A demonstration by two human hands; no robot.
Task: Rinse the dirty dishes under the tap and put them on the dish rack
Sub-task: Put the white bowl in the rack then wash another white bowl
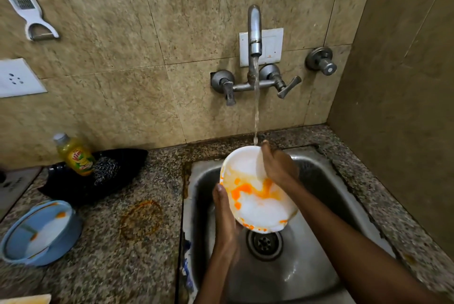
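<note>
Over sink [324, 181] | left hand [224, 215] grips white bowl [245, 166] from below | right hand [277, 166] grips far rim

- The left hand [226, 215] comes up from 6 o'clock on a bare forearm. It cups the white round bowl with orange smears [260, 208] from below at its 8 o'clock edge, with the thumb laid over the rim.
- The right hand [278, 167] reaches in from 4 o'clock on a bare, straight forearm and grips the bowl's rim at 1 o'clock, fingertips towards 12.
- The hands are apart, on opposite sides.
</note>
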